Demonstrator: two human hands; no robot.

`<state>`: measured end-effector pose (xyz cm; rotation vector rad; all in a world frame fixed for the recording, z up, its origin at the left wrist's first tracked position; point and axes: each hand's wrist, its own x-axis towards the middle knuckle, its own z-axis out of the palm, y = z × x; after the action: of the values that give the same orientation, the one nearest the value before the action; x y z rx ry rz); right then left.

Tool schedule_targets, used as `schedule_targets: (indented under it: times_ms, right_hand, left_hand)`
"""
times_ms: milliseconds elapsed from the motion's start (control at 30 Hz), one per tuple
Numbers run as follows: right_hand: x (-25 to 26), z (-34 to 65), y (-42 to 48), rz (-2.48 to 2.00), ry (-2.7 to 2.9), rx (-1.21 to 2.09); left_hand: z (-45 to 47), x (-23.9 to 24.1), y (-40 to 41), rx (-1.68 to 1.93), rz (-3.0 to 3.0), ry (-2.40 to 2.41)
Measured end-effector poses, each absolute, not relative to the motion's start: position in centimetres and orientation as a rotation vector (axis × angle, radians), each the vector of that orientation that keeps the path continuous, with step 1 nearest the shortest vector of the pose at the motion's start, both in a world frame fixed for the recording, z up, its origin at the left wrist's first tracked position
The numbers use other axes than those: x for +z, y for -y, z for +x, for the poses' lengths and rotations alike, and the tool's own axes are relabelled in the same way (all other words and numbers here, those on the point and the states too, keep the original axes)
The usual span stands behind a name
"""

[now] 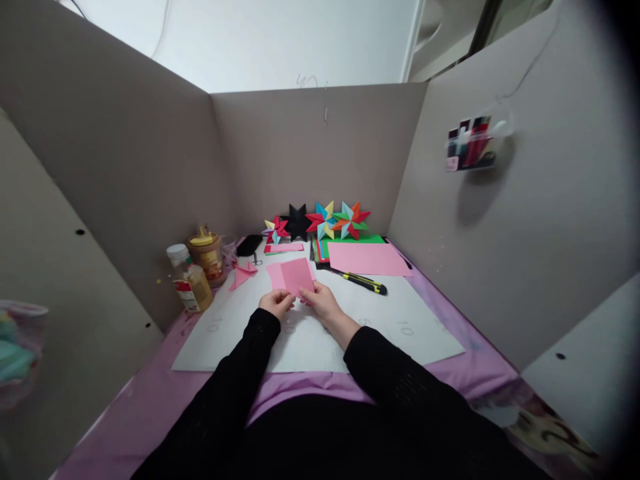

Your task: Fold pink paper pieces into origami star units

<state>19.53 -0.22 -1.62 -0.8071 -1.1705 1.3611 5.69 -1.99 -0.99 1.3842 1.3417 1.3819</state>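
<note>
One left hand and one right hand pinch pink paper left of the utility knife, probably light, easily creased, best held by its edges.

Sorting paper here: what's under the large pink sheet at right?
Green paper pokes out behind the large pink sheet, coloured edges at its left; the covered part is hidden.

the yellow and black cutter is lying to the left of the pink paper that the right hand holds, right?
No, the side is wrong: in the head view, the yellow and black cutter lies to the right of the pink paper that the right hand holds.
</note>
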Motion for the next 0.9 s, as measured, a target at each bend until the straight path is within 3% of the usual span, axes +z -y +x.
schedule_targets:
  times_ms: [500,900]
  right_hand:
    - [-1.4,19.3,1.1,-0.874,1.288,1.188]
    - [-1.2,19.0,1.4,-0.694,1.238,1.364]
  left_hand:
    - [5.8,-0.6,2.6,1.398,1.367,-1.392]
    - [5.3,-0.1,2.2,1.413,1.223,-1.354]
